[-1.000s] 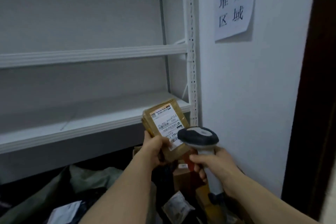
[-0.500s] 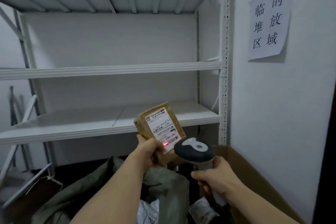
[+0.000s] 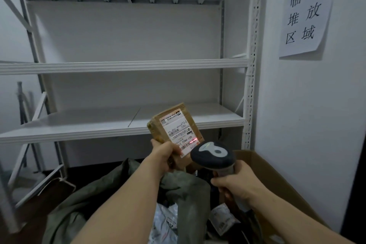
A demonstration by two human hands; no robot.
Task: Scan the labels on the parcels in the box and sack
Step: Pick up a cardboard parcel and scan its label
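**Scanner beam on the parcel label**

Left hand (image 3: 164,153) is clamped on the lower left edge of a brown cardboard parcel (image 3: 174,125) and holds it up, tilted, in front of the white metal shelf rack (image 3: 122,125). The white shipping label (image 3: 181,132) faces the camera; a red scan line (image 3: 193,141) lies across its barcode, near the lower right corner. Right hand (image 3: 235,182) is closed round the grip of a handheld barcode scanner (image 3: 213,156), w/ its head just beside the parcel. Below the arms are a green sack (image 3: 95,200) on the left and an open cardboard box (image 3: 277,180) on the right; more packets lie inside. A paper sign (image 3: 306,12) w/ Chinese characters hangs on the right wall.
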